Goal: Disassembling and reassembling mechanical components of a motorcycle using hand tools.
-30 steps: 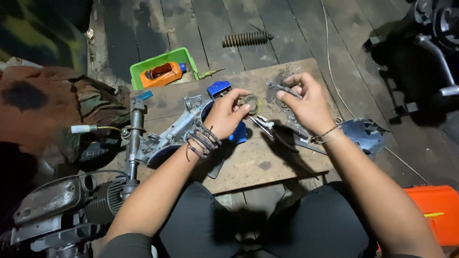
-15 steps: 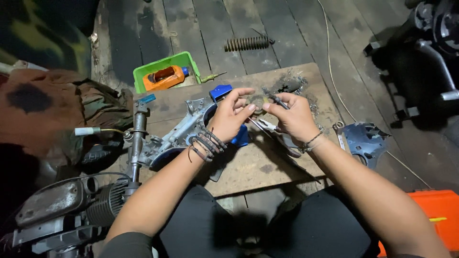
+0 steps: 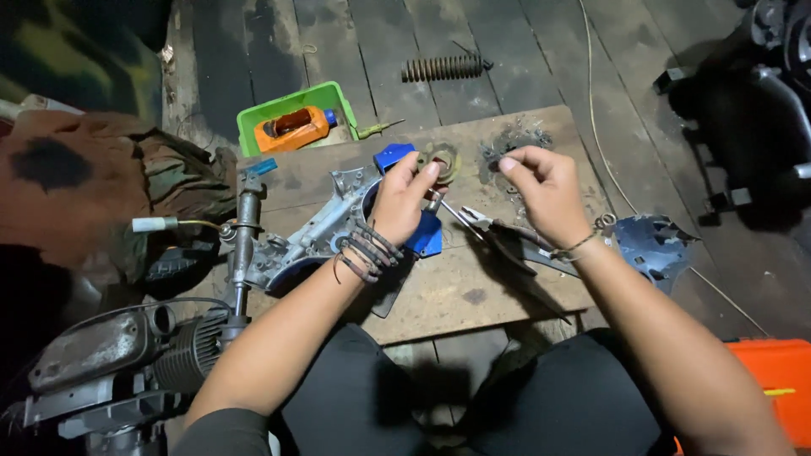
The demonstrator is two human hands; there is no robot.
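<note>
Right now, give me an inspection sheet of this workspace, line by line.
Surface: worn wooden board on dark floor planks.
Job's things: round metal ring part pinched in left hand; blue and grey engine casing under that wrist.
Clutter: pliers on board; green tray with orange bottle; coil spring; blue cover.
Hands: left hand grips ring; right hand raised beside it, fingertips pinched, contents too small to tell.
Cables: thin cord across floor.
Surroundings: engine block lower left; orange case lower right.

Green tray (image 3: 253,120) with orange bottle (image 3: 294,128) on dark planks, spring (image 3: 443,67) beyond board (image 3: 473,291), pliers (image 3: 498,230) on board, orange case (image 3: 777,384) at right, engine (image 3: 127,355) at left.
</note>
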